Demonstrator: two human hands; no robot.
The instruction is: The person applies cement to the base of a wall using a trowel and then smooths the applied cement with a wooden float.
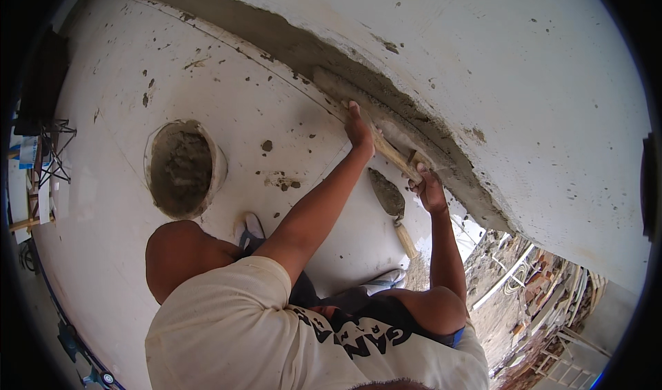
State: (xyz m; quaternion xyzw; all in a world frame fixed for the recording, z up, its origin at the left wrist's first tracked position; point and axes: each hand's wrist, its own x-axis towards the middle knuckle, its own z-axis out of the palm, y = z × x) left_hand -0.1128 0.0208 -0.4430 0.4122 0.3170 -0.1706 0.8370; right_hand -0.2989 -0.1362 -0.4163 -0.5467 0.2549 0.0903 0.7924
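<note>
Both my hands are on a long wooden plastering float (393, 157), pressed along a band of wet grey mortar (276, 35) at the foot of the white wall. My left hand (359, 129) is at the float's far left end, fingers bent over the wood. Closed round the near right end is my right hand (431, 188), its thumb on top. A trowel (387, 195) with a mortar-smeared blade and a wooden handle lies on the floor just below the float, between my forearms.
Left of me stands a bucket (219, 168) partly filled with mortar. Splashes and lumps of mortar (267, 145) dot the pale floor. Rubble and pipes (531, 286) lie beyond the floor's edge at lower right. A folding metal stand (56, 148) is at the far left.
</note>
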